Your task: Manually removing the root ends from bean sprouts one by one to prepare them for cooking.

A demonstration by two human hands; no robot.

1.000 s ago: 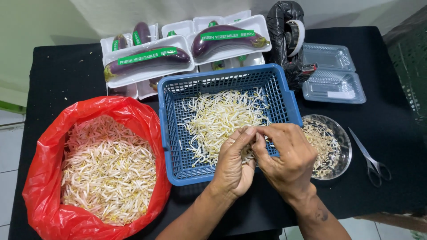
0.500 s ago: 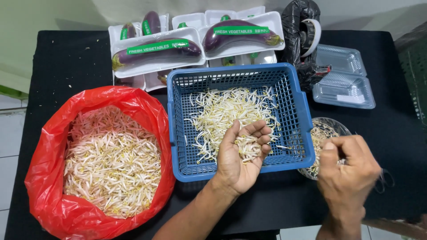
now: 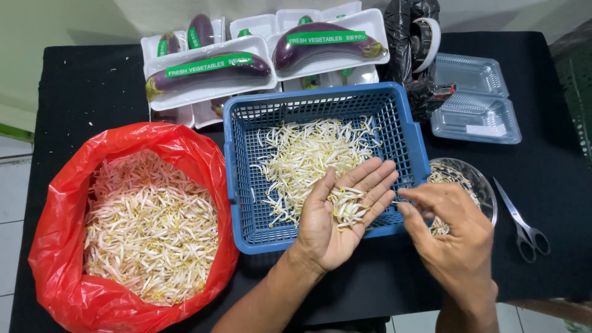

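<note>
My left hand (image 3: pixel 336 219) lies palm up over the near right part of the blue plastic basket (image 3: pixel 237 185), with a small clump of bean sprouts (image 3: pixel 346 203) resting on the open palm. My right hand (image 3: pixel 453 237) is just to its right, fingers pinched together near the basket's right wall; I cannot tell whether a sprout is between them. It hovers over a round clear bowl (image 3: pixel 484 188) holding sprouts. More sprouts (image 3: pixel 308 151) are spread across the basket floor.
A red plastic bag (image 3: pixel 55 246) full of bean sprouts sits at left. Wrapped eggplants on white foam trays (image 3: pixel 209 68) are stacked behind the basket. Clear clamshell boxes (image 3: pixel 475 102), a black bag with a tape roll (image 3: pixel 419 43) and scissors (image 3: pixel 524 225) lie at right on the black tablecloth.
The two hands were together over the basket; my right hand went out to the bowl and has come back toward my left palm, which has opened flat with sprouts on it.
</note>
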